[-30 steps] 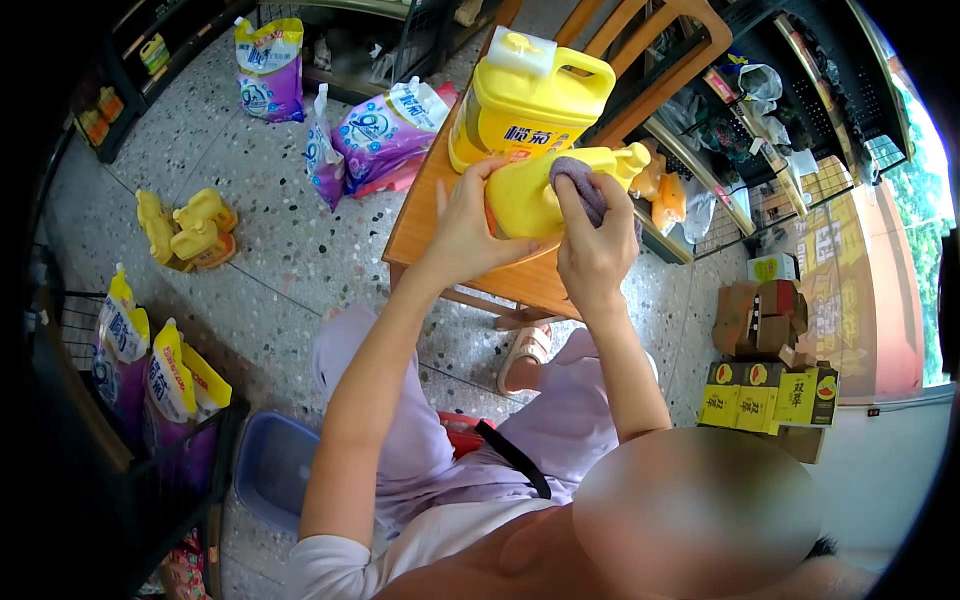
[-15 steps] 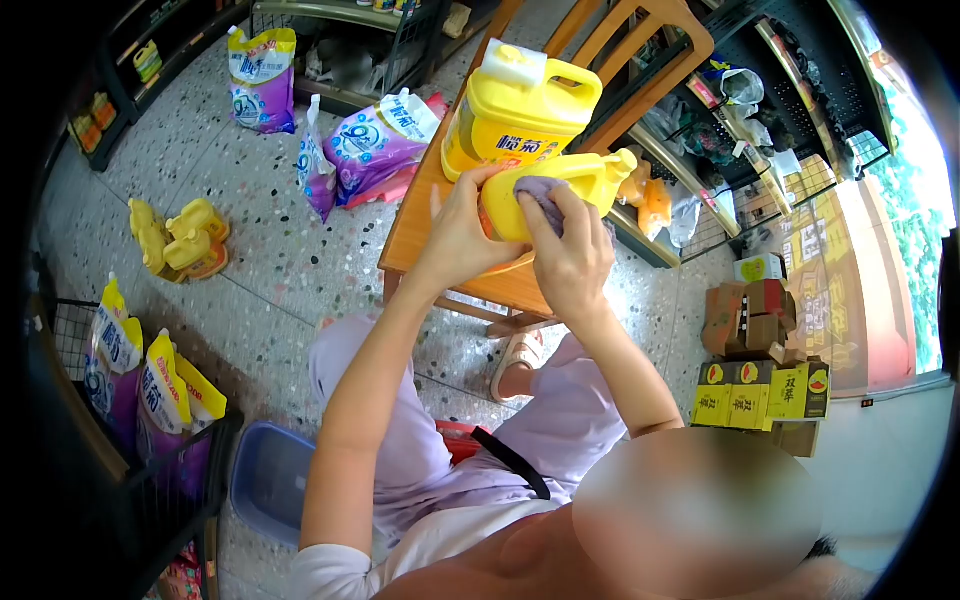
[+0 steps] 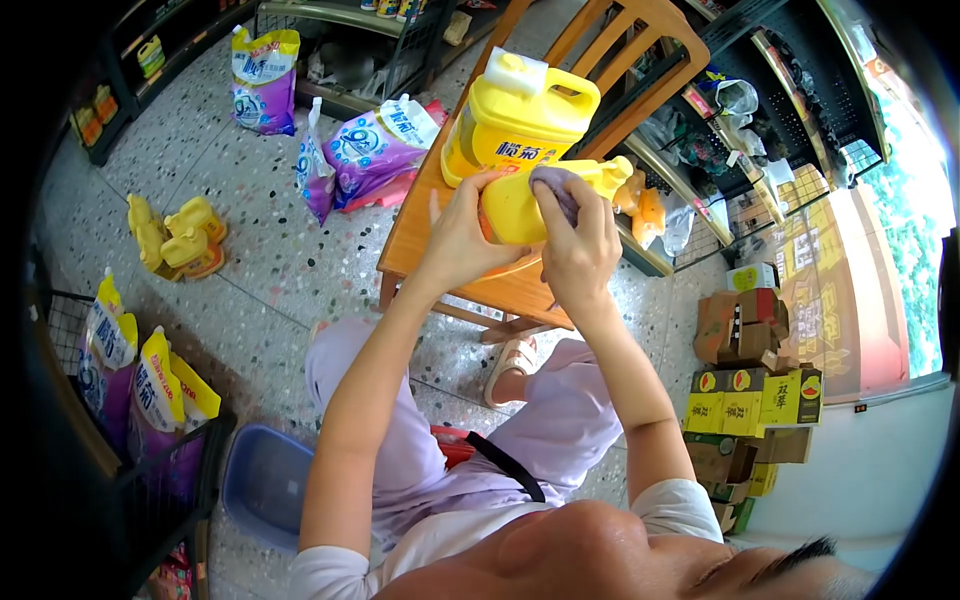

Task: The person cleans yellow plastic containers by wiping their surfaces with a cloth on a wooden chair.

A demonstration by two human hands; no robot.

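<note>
My left hand [image 3: 465,235] grips a yellow plastic jug [image 3: 512,208] by its base end, with the jug tilted on its side above the wooden chair seat [image 3: 408,230]. The jug's spout end points to the right. Folded in the fingers of my right hand [image 3: 582,240] is a purple-grey cloth [image 3: 553,190], pressed against the jug's upper side near the handle. Just behind, a larger yellow jug [image 3: 525,112] with a white-wrapped cap stands upright on the chair. My fingers and the cloth hide part of the held jug.
Purple detergent bags [image 3: 383,145] and a cluster of small yellow jugs [image 3: 185,238] are on the speckled floor. A blue basin [image 3: 262,480] sits at my left, beside a rack holding bags [image 3: 155,400]. Cartons [image 3: 740,400] are stacked on the right, below shelving [image 3: 770,130].
My right hand and the cloth have shifted slightly right and up along the jug. The left hand keeps its hold. The camera view has turned a little.
</note>
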